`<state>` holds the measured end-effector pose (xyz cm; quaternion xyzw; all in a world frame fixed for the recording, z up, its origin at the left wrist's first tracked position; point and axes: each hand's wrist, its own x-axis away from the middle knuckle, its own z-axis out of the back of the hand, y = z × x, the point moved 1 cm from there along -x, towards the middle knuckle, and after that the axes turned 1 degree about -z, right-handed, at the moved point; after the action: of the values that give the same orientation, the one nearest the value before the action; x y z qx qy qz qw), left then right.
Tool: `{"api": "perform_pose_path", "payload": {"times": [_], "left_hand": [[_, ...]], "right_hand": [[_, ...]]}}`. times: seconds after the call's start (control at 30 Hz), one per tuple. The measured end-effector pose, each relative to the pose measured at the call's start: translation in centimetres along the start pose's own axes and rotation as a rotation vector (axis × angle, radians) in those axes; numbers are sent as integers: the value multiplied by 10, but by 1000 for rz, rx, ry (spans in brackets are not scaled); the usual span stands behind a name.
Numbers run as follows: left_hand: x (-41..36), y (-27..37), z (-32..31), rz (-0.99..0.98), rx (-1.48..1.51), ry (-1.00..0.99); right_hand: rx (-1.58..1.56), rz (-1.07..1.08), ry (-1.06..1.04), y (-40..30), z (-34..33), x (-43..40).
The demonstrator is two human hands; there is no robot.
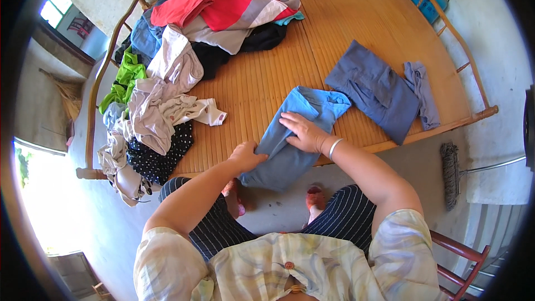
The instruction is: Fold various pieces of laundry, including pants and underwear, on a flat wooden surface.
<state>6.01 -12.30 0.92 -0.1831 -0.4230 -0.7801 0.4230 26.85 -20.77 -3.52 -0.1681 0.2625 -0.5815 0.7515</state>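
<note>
A light blue folded garment (288,163), perhaps trousers, lies lengthwise before me. Its near end hangs over the front edge of the bamboo-slat bed (250,104). At the garment's left edge, my left hand (246,158) pinches the cloth between thumb and curled fingers. My right hand (305,133) rests palm down on its upper middle, fingers spread. Just to the right lies a folded dark blue-grey garment (372,83), touching or nearly touching the light blue one. Beyond it is a smaller grey-blue folded garment (422,92).
Loose clothes form a heap on the left: a black polka-dot garment (159,154), a bright green one (127,75) and a red, white and grey one (234,4). Curved wooden rails (464,50) bound the bed's ends. A mop (450,175) and a red-brown chair (459,255) stand right.
</note>
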Motion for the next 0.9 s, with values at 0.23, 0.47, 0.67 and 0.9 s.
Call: {"api": "perform_pose_path", "payload": {"times": [0.23,0.47,0.67,0.9], "left_hand": [[37,46,-2,62,1369,-518],[-8,70,13,-256,1844,-407],[-47,39,-2,-159,943,153],[-66,35,-29,-264,471,315]], "right_hand": [[-1401,-625,-187,6,11,3],[-1516,-647,18,28,49,9],[-1811,-860,134,57,81,61],[-1606,-627,-9,31,93,43]]}}
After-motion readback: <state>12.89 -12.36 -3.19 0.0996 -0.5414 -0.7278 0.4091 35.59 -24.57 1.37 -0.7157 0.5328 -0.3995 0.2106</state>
